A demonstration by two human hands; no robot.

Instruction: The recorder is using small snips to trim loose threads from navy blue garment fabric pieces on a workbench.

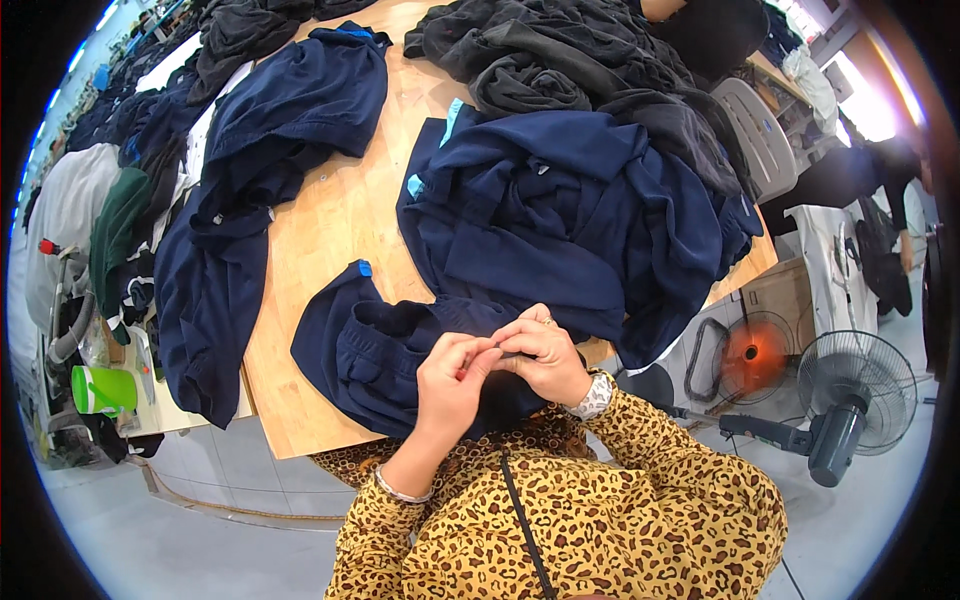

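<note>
A navy garment (395, 345) with a gathered band lies bunched at the near edge of the table, and part of it hangs toward my lap. My left hand (455, 380) and my right hand (545, 355) meet over it, fingertips pinched close together. A dark edge of cloth shows between the fingers; the exact spot gripped is mostly covered by them. Just beyond my hands lies a large heap of navy garments (560, 220), touching the one I hold. A small blue tag sticks up from the held garment's far left corner.
More navy garments (290, 110) hang over the wooden table's (330, 220) left side. Black clothes (560, 50) are piled at the far side. A standing fan (850, 390) and a grey chair (755, 135) are at the right. A green bucket (103, 390) sits at the left.
</note>
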